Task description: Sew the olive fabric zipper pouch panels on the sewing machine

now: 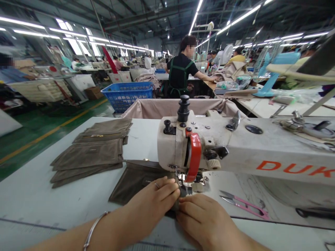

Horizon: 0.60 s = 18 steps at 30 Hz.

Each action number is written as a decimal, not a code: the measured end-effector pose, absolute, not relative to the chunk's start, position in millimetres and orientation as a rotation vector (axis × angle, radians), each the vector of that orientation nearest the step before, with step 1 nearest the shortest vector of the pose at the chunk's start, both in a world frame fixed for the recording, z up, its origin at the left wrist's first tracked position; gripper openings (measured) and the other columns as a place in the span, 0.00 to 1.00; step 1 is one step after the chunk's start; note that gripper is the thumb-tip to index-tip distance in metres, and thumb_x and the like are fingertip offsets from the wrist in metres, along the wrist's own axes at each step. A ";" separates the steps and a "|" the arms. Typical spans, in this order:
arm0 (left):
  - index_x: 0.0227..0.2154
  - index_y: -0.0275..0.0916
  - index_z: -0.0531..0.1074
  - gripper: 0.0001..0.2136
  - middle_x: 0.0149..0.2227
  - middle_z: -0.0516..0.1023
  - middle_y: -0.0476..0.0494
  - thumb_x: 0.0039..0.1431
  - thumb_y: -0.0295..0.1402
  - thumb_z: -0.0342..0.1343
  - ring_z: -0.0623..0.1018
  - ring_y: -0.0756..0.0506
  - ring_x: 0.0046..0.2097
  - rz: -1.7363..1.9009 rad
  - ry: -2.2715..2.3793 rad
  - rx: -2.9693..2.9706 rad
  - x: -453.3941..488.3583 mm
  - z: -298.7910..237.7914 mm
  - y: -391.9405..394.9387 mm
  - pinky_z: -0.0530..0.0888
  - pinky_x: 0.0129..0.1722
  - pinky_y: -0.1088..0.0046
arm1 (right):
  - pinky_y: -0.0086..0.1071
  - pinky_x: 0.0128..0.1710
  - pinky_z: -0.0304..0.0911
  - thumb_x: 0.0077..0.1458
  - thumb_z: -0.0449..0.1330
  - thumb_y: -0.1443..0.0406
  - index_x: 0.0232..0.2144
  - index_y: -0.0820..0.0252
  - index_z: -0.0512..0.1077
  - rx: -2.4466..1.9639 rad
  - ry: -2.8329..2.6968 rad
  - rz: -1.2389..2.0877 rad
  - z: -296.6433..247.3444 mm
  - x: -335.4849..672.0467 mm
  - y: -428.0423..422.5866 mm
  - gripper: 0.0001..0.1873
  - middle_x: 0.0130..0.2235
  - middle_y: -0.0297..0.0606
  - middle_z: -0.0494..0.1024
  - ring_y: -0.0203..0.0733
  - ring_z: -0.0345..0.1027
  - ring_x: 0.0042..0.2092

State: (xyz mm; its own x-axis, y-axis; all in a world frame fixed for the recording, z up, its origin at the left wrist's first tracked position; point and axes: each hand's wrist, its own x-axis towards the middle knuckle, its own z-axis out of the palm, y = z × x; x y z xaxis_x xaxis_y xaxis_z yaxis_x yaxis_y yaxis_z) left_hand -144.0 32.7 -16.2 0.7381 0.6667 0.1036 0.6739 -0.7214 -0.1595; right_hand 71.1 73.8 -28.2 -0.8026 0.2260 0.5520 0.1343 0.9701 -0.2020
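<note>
A dark brown fabric pouch [131, 181] with a small label lies on the sewing machine's bed. Its right edge sits at the presser foot [181, 179]. My left hand [154, 198], with a ring and a bangle, presses closed fingers on the pouch just left of the foot. Close in front of the needle area, my right hand [200, 216] has its fingers curled at the pouch's near right edge; the fingertips of both hands almost meet. The white sewing machine [235, 143] carries a red guard [194, 157] beside the needle, which is largely hidden.
Pink-handled thread snips [246, 205] lie right of my right hand. Stacked brown pouches [89, 153], one with a zipper, rest at the left on the table [28, 205]. Behind the machine are a cloth-lined bin [146, 107], a blue basket [128, 91] and a co-worker [181, 68].
</note>
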 end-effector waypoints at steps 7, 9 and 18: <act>0.58 0.29 0.63 0.18 0.57 0.72 0.39 0.67 0.25 0.48 0.66 0.41 0.62 -0.229 -1.147 -2.789 -149.0 -11.9 40.0 0.60 0.67 0.61 | 0.32 0.44 0.69 0.67 0.53 0.70 0.40 0.60 0.73 -0.265 -2.504 0.240 -30.1 68.9 73.7 0.08 0.33 0.38 0.77 0.40 0.72 0.41; 0.57 0.31 0.65 0.16 0.55 0.73 0.39 0.68 0.25 0.47 0.68 0.43 0.60 -0.333 -1.151 -2.828 -150.9 -8.1 36.9 0.64 0.65 0.61 | 0.33 0.45 0.68 0.67 0.52 0.70 0.40 0.61 0.73 -0.269 -2.498 0.292 -28.1 69.2 73.7 0.09 0.34 0.39 0.77 0.41 0.72 0.43; 0.49 0.34 0.69 0.11 0.51 0.76 0.42 0.70 0.25 0.44 0.73 0.48 0.56 -0.479 -1.027 -2.907 -155.8 -4.8 28.1 0.70 0.61 0.68 | 0.37 0.42 0.64 0.66 0.51 0.72 0.41 0.62 0.73 -0.271 -2.532 0.517 -3.3 84.8 77.1 0.10 0.36 0.39 0.77 0.42 0.70 0.41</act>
State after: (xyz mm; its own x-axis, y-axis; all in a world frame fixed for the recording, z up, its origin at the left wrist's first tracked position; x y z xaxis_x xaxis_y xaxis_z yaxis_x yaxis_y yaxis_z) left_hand -155.8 28.1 -4.8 0.7361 0.6102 0.2930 0.6169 -0.7829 0.0807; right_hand 84.8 77.1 -3.3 -0.8359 0.2915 0.4652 0.0857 0.9063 -0.4138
